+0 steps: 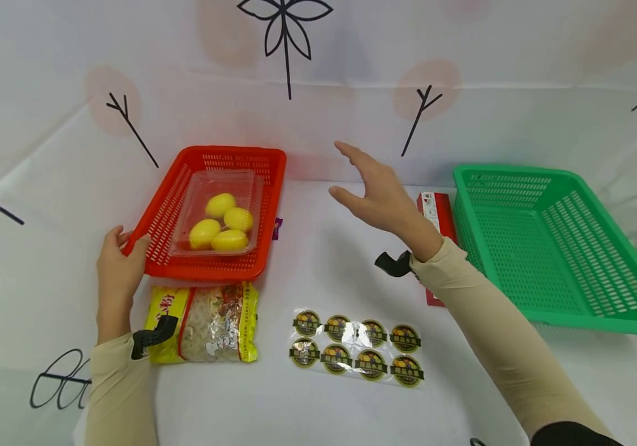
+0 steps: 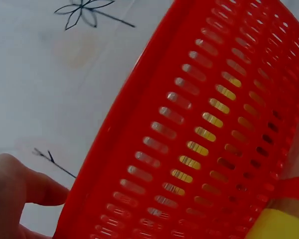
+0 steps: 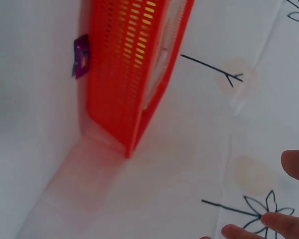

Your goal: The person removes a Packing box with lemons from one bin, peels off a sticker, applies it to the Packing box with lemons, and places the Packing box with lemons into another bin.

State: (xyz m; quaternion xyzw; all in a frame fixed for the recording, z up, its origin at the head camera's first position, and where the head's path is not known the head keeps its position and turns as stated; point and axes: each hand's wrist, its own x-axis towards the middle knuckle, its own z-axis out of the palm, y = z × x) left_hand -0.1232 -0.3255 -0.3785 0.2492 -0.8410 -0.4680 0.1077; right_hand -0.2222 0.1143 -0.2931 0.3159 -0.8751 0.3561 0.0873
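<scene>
My left hand grips the rim of a red plastic basket at its front left corner, thumb and fingers on either side of the edge. Inside lies a clear plastic box with several yellow lemons in it. Through the basket's slots the yellow also shows in the left wrist view. My right hand is raised to the right of the basket, fingers extended and thumb apart, holding nothing. In the right wrist view its fingertips appear at the lower right, away from the basket.
A yellow food packet lies in front of the red basket, and a small purple wrapper beside it. A sheet of round stickers is at front centre. At right stand a green basket and a red-and-white box.
</scene>
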